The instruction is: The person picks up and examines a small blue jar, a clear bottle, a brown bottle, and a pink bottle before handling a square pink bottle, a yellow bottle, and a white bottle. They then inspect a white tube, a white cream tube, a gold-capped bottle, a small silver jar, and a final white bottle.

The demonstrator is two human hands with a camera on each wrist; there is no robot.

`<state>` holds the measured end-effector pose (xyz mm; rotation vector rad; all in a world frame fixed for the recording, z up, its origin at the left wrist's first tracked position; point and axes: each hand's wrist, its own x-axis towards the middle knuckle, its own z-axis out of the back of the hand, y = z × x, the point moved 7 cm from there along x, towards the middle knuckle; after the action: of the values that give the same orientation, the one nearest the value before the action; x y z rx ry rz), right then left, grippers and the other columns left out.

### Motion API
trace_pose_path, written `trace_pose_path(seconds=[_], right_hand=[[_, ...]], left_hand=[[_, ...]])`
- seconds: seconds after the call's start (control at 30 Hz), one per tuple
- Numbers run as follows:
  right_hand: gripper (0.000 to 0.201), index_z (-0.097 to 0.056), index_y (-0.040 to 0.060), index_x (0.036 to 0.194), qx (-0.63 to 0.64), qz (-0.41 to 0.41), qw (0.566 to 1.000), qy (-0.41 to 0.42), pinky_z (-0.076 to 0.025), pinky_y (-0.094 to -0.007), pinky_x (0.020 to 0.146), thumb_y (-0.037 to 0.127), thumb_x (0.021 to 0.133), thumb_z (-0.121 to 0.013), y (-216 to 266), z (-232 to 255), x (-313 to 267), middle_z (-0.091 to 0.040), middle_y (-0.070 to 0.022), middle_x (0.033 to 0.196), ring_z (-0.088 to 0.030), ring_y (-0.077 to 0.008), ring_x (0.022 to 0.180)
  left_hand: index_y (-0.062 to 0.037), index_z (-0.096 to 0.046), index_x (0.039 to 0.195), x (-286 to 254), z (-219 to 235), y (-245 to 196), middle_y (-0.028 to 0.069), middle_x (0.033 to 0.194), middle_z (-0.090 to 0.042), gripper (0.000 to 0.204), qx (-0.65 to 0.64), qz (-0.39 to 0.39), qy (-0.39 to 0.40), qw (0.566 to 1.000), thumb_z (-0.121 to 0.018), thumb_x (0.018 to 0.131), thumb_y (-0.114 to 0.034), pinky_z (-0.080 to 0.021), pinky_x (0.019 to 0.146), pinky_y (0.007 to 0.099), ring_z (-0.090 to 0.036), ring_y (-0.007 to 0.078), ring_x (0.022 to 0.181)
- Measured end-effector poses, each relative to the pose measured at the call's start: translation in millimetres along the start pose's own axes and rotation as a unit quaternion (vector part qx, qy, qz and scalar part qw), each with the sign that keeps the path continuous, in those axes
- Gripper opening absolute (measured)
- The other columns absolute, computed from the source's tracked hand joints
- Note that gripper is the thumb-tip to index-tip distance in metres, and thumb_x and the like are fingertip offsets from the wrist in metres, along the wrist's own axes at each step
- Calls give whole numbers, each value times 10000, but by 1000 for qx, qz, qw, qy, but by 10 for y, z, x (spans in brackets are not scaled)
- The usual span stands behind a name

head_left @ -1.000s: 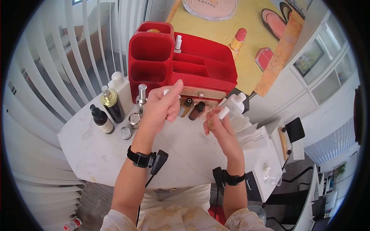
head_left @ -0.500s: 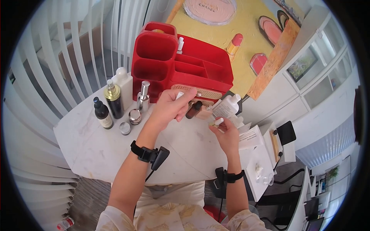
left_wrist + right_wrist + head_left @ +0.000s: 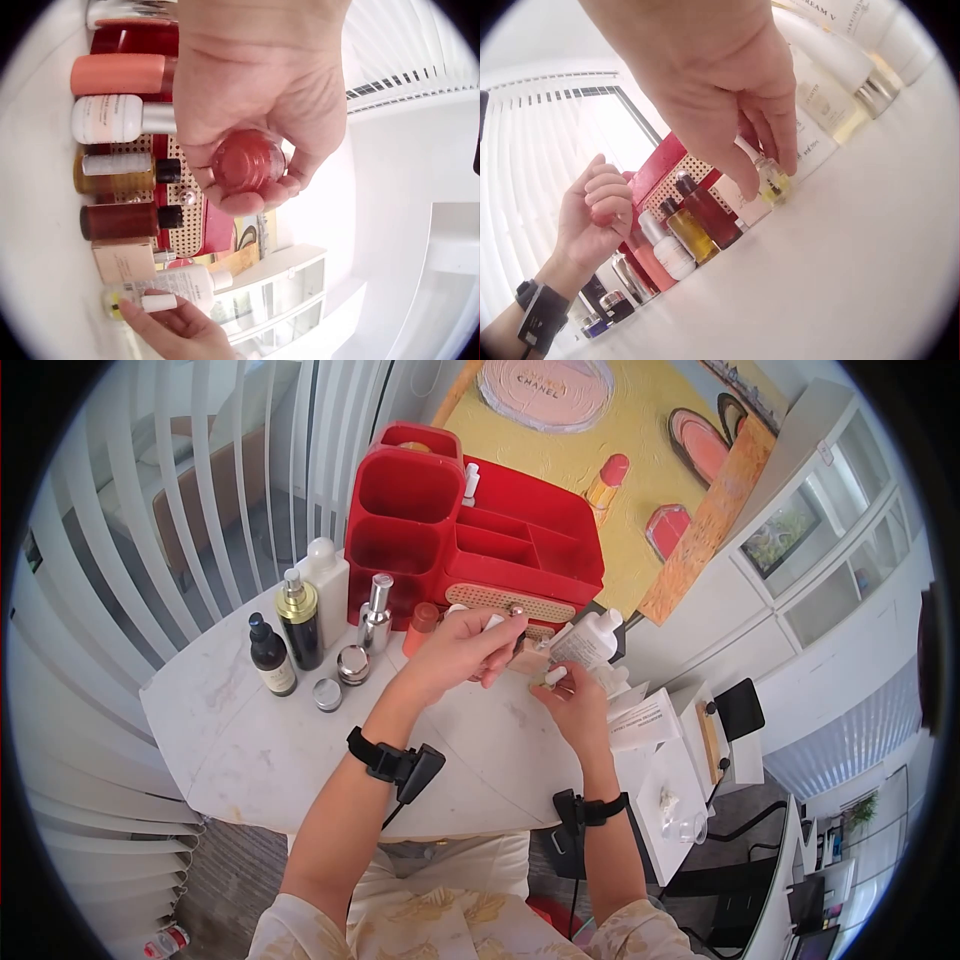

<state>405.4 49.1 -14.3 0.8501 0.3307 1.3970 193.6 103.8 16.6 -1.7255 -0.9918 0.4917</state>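
My left hand (image 3: 455,655) is raised over the tabletop, its fingers curled round a small bottle with a red round base (image 3: 247,162); a white cap shows above the fist in the head view. Lower and to the right, my right hand (image 3: 720,105) pinches a small clear bottle with yellow liquid (image 3: 774,182) and a white cap (image 3: 555,675). That bottle is upright at the tabletop, beside a pale pink box (image 3: 124,259) and a large white bottle (image 3: 588,640). Whether its base touches the table, I cannot tell.
Behind the hands stands a red organizer (image 3: 520,575) with a small white-capped bottle (image 3: 471,482) in it. Pump bottles (image 3: 299,622) and small jars (image 3: 327,694) are at the left. Amber (image 3: 691,234) and dark red (image 3: 712,217) bottles line the organizer's front. Papers (image 3: 645,722) lie at the right.
My right hand has lowered with its bottle to the tabletop by the white bottle. My left hand, still gripping its bottle, has shifted right and slightly down, uncovering an orange bottle.
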Motion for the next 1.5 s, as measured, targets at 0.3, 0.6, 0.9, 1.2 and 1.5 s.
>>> trace_pose_path(seconds=[0.3, 0.6, 0.9, 1.2, 1.5], right_hand=[[373, -649, -33, 1182, 52, 65, 992, -92, -556, -319, 892, 125, 882, -804, 492, 374, -185, -717, -147, 1106, -697, -197, 993], [373, -668, -6, 1225, 166, 100, 979, 58, -542, -283, 831, 128, 900, -791, 999, -47, -320, -730, -46, 1004, -673, -119, 890], [358, -652, -24, 1150, 42, 0, 999, -33, -558, -249, 675, 139, 868, -802, 556, 302, -417, -724, -67, 910, -681, -126, 720], [259, -634, -10, 1022, -15, -17, 999, -26, -541, -260, 603, 121, 861, -788, 39, 294, -364, -721, -78, 787, -678, -112, 641], [303, -639, -12, 1040, -75, -20, 997, -14, -540, -298, 610, 165, 854, -800, 39, 222, -313, -723, -100, 796, -682, -172, 646]], left_hand=[[-56, -688, 1004, 32, -83, 62, -16, 738, -607, 386, -75, -1, 39, 996, -511, 1091, -388, -321, 548, 217, -354, 46, 598], [-56, -653, 1305, -8, -327, 97, 17, 1228, -679, 419, 35, -30, 141, 989, -455, 1113, -371, -481, 872, 260, -553, 83, 961], [-55, -571, 1425, 16, -312, 97, 58, 1316, -660, 426, 131, -127, 108, 977, -592, 1064, -279, -475, 1029, 312, -612, 146, 1209], [-32, -641, 1319, 32, -285, 79, 46, 1260, -689, 380, 128, -100, 111, 980, -609, 1055, -303, -477, 1033, 322, -623, 142, 1196], [-39, -677, 1256, 66, -223, 107, 42, 1207, -712, 352, 108, -107, 87, 985, -589, 1064, -321, -488, 1014, 315, -648, 151, 1158]])
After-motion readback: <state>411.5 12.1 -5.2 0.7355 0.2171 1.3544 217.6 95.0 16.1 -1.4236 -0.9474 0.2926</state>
